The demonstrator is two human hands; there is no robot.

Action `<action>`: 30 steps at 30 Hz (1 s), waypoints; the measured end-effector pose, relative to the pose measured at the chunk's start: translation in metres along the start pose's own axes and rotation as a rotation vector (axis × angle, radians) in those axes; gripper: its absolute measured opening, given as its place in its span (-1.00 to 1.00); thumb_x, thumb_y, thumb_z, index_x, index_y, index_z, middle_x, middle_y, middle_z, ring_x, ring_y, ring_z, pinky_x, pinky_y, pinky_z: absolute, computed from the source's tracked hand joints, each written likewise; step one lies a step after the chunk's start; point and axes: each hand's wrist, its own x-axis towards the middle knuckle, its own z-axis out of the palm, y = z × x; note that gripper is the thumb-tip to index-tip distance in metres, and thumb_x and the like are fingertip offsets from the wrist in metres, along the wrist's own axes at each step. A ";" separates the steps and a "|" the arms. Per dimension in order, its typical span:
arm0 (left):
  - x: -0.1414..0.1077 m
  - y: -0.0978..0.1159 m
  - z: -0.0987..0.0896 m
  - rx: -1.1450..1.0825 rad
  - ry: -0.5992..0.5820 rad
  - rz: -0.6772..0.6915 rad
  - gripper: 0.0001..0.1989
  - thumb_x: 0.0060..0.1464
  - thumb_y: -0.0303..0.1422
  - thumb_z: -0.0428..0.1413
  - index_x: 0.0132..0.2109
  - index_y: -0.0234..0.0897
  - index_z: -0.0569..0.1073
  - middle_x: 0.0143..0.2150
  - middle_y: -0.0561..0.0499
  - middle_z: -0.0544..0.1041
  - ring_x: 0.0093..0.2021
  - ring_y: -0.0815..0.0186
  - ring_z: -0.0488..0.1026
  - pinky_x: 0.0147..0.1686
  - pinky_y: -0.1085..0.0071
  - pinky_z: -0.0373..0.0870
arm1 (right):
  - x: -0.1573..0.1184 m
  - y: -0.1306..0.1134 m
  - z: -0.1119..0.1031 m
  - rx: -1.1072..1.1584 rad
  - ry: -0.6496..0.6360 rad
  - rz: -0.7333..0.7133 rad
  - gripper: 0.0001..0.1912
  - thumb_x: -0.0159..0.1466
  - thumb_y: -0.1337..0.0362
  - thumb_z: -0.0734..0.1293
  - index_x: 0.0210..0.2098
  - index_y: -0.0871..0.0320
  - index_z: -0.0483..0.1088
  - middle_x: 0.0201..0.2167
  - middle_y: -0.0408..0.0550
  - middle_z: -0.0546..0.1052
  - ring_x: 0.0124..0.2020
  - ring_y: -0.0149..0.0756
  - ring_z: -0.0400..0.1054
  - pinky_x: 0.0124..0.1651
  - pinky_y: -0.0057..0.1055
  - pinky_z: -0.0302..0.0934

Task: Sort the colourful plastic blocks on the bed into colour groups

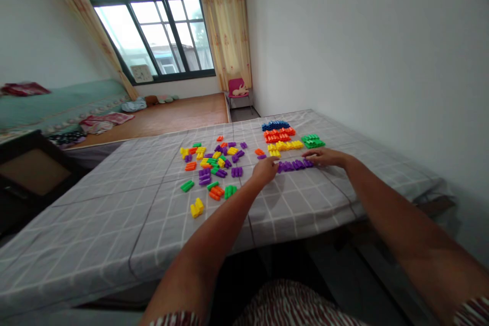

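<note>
Both hands are at a row of small purple plastic tube-shaped blocks (292,165) lying on the checked cloth. My left hand (265,170) is closed at the row's left end, its fingertips against the end block. At the right end, my right hand (324,157) has thumb and fingers around the last block. Behind the purple row are yellow blocks (288,145), then orange blocks (278,135) and dark blue blocks (275,126). Green blocks (313,141) sit beyond my right hand. One orange block (260,152) lies just past my left hand.
Mixed loose blocks (219,160) in several colours are scattered left of my left arm, a yellow one (197,208) nearest me. The cloth-covered table (114,229) runs along a white wall on the right. A pink chair (237,89) and a low platform (191,111) stand beyond.
</note>
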 end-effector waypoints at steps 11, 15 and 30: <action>0.014 -0.009 -0.013 0.202 -0.267 0.239 -0.53 -0.04 -0.35 0.22 0.08 -0.31 0.48 -0.02 -0.10 0.55 -0.07 0.20 0.50 -0.02 0.37 0.39 | -0.003 0.007 0.017 -0.253 0.126 -0.199 -0.38 0.05 0.05 0.42 0.07 0.17 0.44 -0.06 0.04 0.52 -0.25 -0.22 0.38 -0.14 -0.32 0.29; 0.017 -0.006 0.000 0.243 -0.115 0.105 -0.53 0.02 -0.23 0.19 0.07 -0.33 0.49 -0.05 -0.16 0.55 -0.05 0.14 0.49 -0.04 0.33 0.39 | 0.000 0.000 0.022 -0.259 0.142 -0.204 -0.46 0.06 0.12 0.41 0.02 0.16 0.47 -0.11 0.00 0.55 -0.25 -0.24 0.39 -0.14 -0.35 0.28; 0.022 -0.009 0.019 0.235 -0.077 0.155 -0.39 0.01 -0.14 0.20 0.19 -0.24 0.36 0.13 -0.17 0.40 0.09 0.16 0.41 0.09 0.33 0.33 | 0.005 -0.013 0.019 -0.474 0.100 -0.204 -0.42 0.05 0.07 0.43 0.05 0.11 0.46 0.00 0.05 0.51 -0.16 -0.15 0.44 -0.11 -0.32 0.30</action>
